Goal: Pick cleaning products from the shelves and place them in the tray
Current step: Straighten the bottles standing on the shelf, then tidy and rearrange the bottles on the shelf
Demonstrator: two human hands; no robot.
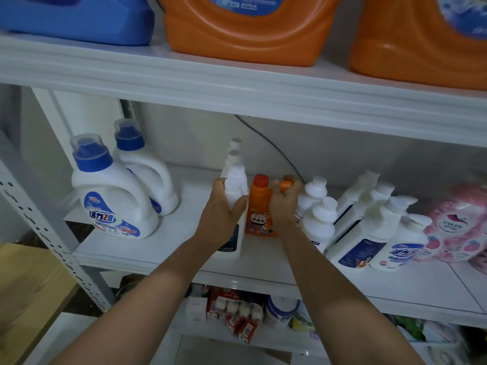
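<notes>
Both my arms reach onto the middle shelf point(163, 248). My left hand point(224, 206) grips the neck of a tall white bottle point(235, 180), the front one in a row of three. My right hand point(283, 204) curls its fingers round a small orange bottle point(286, 185) that stands behind another orange bottle with a red cap point(259, 206). My fingers hide most of the rear orange bottle. No tray is in view.
Two white detergent jugs with blue caps point(113, 196) stand at the left. White bottles point(374, 227) and pink refill bags point(458, 225) fill the right. Orange jugs point(242, 32) and a blue jug point(76, 19) sit on the shelf above. Small packs point(237, 312) lie on the shelf below.
</notes>
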